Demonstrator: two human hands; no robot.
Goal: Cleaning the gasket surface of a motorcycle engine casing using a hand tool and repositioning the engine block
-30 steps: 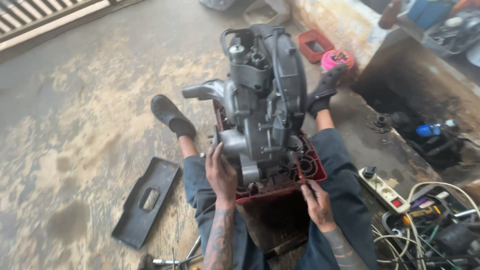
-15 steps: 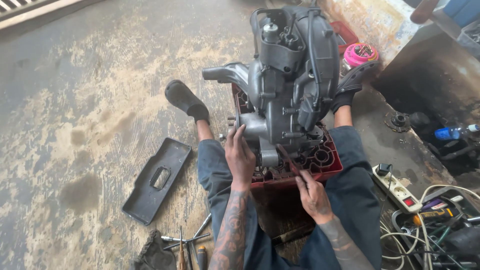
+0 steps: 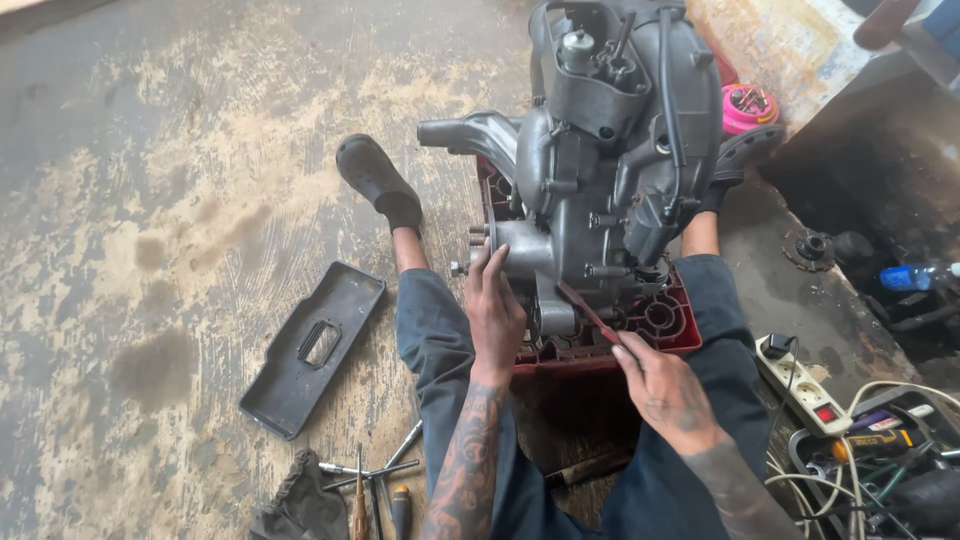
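A grey engine block (image 3: 600,150) stands on a red plastic crate (image 3: 660,320) between my outstretched legs. My left hand (image 3: 493,312) rests flat against the lower left side of the engine, fingers by a protruding stud. My right hand (image 3: 662,385) grips a thin dark red tool (image 3: 590,312) whose tip points up at the engine's lower housing. Both forearms are tattooed.
A black plastic cover (image 3: 315,345) lies on the concrete floor at the left. Screwdrivers and rods (image 3: 375,480) and a dark glove (image 3: 300,500) lie near my left knee. A white power strip (image 3: 800,385) and a box of cables and tools (image 3: 880,460) sit at right. A pink round container (image 3: 750,105) is behind.
The view has shifted closer to the engine. My right hand has lifted from my thigh by the crate and now holds the thin tool against the engine's underside. My left hand stays on the engine.
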